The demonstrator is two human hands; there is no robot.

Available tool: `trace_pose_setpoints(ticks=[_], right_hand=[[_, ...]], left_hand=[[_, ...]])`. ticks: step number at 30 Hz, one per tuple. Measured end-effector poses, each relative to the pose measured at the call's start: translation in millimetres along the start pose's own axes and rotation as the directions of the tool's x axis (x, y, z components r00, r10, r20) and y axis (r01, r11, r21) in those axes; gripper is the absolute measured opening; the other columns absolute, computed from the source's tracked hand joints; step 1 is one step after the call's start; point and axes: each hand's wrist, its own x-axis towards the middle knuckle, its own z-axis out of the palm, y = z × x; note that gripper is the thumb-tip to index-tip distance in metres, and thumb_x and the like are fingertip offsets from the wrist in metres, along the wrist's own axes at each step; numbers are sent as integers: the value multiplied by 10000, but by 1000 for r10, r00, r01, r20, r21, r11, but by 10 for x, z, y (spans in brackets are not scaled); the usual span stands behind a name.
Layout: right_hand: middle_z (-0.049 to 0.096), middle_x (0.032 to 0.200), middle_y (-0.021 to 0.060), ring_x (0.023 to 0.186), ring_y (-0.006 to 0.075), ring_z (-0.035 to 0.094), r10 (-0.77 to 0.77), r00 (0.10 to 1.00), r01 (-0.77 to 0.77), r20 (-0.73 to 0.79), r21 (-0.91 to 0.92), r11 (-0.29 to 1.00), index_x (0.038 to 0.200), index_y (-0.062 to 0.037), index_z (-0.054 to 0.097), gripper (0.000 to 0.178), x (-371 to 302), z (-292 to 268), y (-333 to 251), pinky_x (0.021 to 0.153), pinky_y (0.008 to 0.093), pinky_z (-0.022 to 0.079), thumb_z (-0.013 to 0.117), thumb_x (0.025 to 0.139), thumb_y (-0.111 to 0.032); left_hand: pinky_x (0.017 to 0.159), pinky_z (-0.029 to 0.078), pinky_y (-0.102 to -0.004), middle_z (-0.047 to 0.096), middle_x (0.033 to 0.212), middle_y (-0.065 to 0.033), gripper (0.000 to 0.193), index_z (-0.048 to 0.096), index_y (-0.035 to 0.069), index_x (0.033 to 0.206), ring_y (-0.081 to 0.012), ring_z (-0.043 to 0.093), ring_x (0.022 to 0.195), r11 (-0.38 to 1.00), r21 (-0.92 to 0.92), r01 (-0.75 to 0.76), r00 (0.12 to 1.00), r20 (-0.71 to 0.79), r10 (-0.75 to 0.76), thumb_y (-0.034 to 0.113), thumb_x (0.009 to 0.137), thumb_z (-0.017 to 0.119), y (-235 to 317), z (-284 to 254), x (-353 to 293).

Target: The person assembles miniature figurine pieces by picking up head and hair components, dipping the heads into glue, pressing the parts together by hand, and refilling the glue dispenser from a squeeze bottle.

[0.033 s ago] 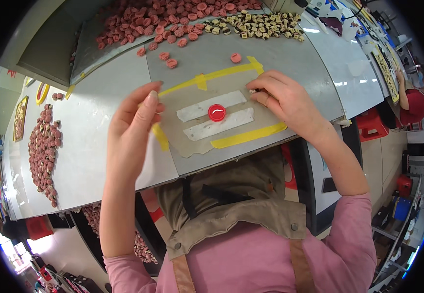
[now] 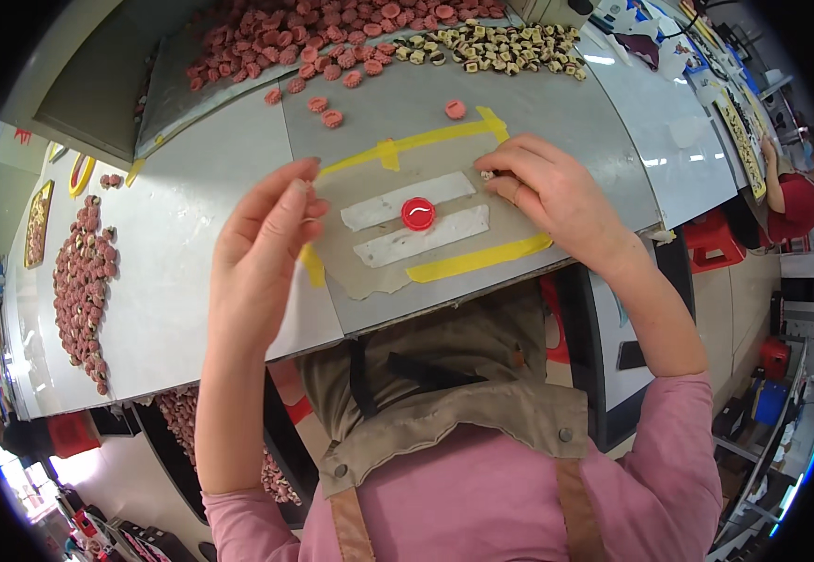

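Note:
A round red piece (image 2: 417, 214) with a wavy white line across its top sits between two white strips (image 2: 407, 201) on a beige sheet (image 2: 370, 278). Left of that sheet, my left hand (image 2: 271, 220) hovers with thumb and fingertips drawn together. What they hold, if anything, is hard to make out. Beyond the strips' right end, my right hand (image 2: 547, 192) pinches a small dark-and-cream piece (image 2: 488, 175), mostly covered by the fingertips. Neither hand touches the red piece.
Yellow tape (image 2: 477, 259) edges the sheet. Pink fluted pieces (image 2: 332, 42) are heaped at the back, beside dark-and-cream pieces (image 2: 510, 49). Several loose pink pieces lie nearer. A long pile of pink-and-cream pieces (image 2: 86, 281) lies left. Another person (image 2: 791, 201) works at far right.
My left hand has shifted slightly to the right. The right hand and the red piece look nearly the same.

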Motion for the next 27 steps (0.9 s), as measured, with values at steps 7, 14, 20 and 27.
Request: trace_pose_setpoints(ticks=[7, 14, 20, 27], right_hand=[[571, 962, 114, 869, 264, 590, -37, 998, 33, -45, -83, 996, 1059, -28, 637, 196, 39, 68, -92, 769, 338, 483, 612, 867, -62], [561, 971, 124, 853, 285, 584, 40, 998, -43, -53, -54, 998, 1030, -14, 608, 152, 44, 90, -115, 757, 344, 480, 583, 883, -48], [555, 982, 137, 859, 284, 579, 8, 999, -13, -40, -130, 991, 1012, 5, 586, 135, 75, 113, -147, 757, 340, 479, 572, 887, -43], [549, 954, 131, 841, 263, 570, -8, 1000, 9, -12, 138, 990, 1000, -1, 585, 136, 140, 240, -556, 737, 321, 472, 591, 881, -64]], left_hand=[[742, 433, -212, 579, 900, 19, 261, 594, 19, 1162, -66, 508, 793, 980, -191, 57, 987, 158, -27, 140, 931, 619, -175, -74, -256], [803, 462, -212, 592, 1079, -24, 328, 548, 17, 1265, -69, 547, 879, 946, -296, 131, 987, 130, -96, 122, 955, 568, -197, 48, -314], [859, 471, -227, 592, 1163, -49, 352, 518, 19, 1306, -74, 573, 961, 948, -299, 106, 976, 213, -42, 141, 976, 538, -295, -71, -326], [848, 470, -236, 590, 1138, -48, 351, 510, 25, 1305, -78, 568, 937, 939, -331, 94, 982, 185, -33, 147, 976, 535, -299, -68, -340]])
